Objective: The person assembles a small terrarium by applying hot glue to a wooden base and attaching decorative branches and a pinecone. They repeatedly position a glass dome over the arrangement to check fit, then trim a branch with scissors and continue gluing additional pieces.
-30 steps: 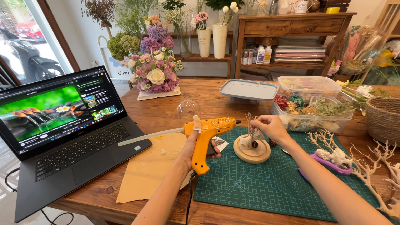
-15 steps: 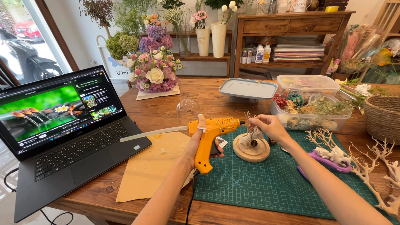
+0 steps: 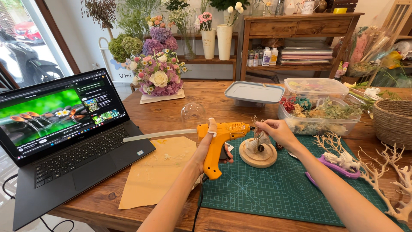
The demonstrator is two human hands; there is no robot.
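Note:
My left hand grips an orange glue gun with a long glue stick poking out of its back end toward the left. Its nozzle points right at a small dried sprig standing on a round wooden base on the green cutting mat. My right hand pinches that sprig just above the base. A small clear glass dome stands on the table behind the gun.
An open laptop sits at left, a tan paper sheet beside it. A flower bouquet, a grey lid, clear boxes of dried flowers, a wicker basket, white branches and purple scissors surround the mat.
Both hands stay nearly still; the glue gun's nozzle has shifted slightly closer to the sprig held over the wooden base.

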